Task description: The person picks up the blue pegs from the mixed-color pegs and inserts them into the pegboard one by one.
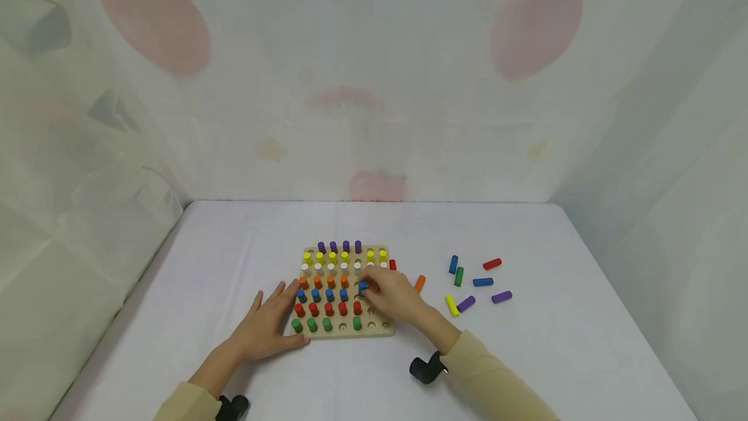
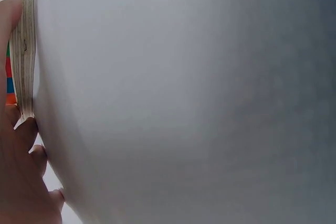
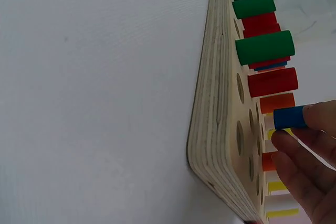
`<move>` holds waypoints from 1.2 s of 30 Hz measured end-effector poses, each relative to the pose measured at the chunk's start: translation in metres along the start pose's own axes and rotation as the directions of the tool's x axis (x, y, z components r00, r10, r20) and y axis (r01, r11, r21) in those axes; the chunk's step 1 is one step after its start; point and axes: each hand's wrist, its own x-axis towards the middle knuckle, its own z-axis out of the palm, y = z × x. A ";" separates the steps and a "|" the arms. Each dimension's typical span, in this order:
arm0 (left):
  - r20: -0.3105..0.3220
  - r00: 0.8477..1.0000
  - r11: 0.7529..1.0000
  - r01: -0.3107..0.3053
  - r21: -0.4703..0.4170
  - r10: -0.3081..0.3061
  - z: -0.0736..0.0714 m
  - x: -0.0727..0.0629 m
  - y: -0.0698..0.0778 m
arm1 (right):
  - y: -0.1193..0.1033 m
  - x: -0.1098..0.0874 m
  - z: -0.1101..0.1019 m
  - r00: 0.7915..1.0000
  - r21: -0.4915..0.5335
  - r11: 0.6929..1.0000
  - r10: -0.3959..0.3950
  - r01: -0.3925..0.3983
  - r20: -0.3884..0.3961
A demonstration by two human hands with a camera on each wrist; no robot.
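Note:
A wooden pegboard [image 1: 350,332] stands on the table with rows of purple, yellow, white, orange, blue, red and green pegs. Between thumb and fingertips my right hand [image 1: 393,292] pinches a blue peg [image 3: 289,117], held over the board beside the blue row. In the right wrist view that peg's lower end shows above the board's surface, near a red peg [image 3: 273,82]. My left hand [image 1: 267,327] rests at the board's left side, fingers spread and thumb at the near left corner. The left wrist view shows those fingers against the board's plywood edge [image 2: 23,51].
Loose pegs lie right of the board: a yellow peg [image 1: 452,305], a green peg [image 1: 458,277], an orange peg [image 1: 419,283], and several blue, red and purple ones. A white cloth [image 1: 234,232] covers the table. Printed curtains [image 1: 374,115] hang behind and at both sides.

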 end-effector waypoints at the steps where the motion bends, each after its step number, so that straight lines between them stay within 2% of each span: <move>1: 0.001 1.000 1.000 0.001 0.000 -0.001 0.000 0.000 0.000 | 0.000 0.001 0.001 1.000 -0.011 1.000 -0.002 0.002 0.002; 9: 0.006 1.000 1.000 0.003 -0.006 -0.003 -0.001 0.000 0.001 | 0.002 0.005 0.011 0.999 -0.060 0.998 0.016 -0.013 0.048; 27: -0.001 1.000 1.000 -0.001 -0.007 0.001 -0.001 -0.001 0.001 | 0.001 0.005 0.012 0.999 -0.062 0.998 -0.009 0.012 0.050; 36: -0.005 1.000 1.000 -0.005 -0.003 0.005 0.001 0.000 -0.001 | 0.002 0.006 0.013 0.999 -0.098 0.995 -0.017 0.021 0.047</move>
